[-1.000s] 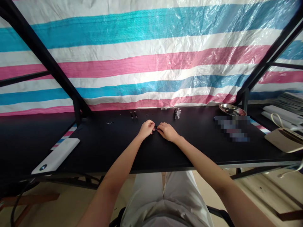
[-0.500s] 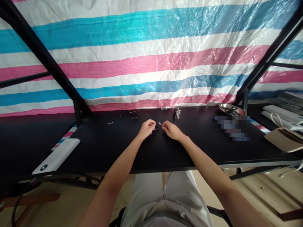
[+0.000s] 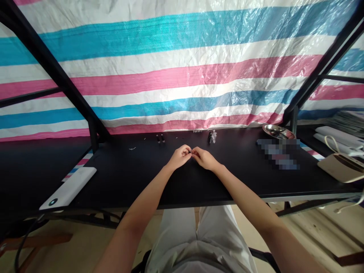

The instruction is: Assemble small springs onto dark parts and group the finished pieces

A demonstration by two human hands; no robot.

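Note:
My left hand and my right hand meet over the middle of the black table, fingertips touching or nearly so. A small dark piece shows at the fingertips of my left hand, which is closed in a pinch. My right hand is pinched closed too, and its fingers cover whatever lies in them. Beyond the hands lie two small black pieces with pale ends, a clear plastic bunch beside a black piece, and a row of small metallic bits.
A white power bank lies at the left. To the right are a shiny metal dish, a blurred-out item and a beige pouch. Thin pale scraps lie at the back left. Black frame bars flank the striped sheet.
My hands have come together from a small gap. The small clear-ended piece that stuck out of my right fingertips is now hidden between the hands.

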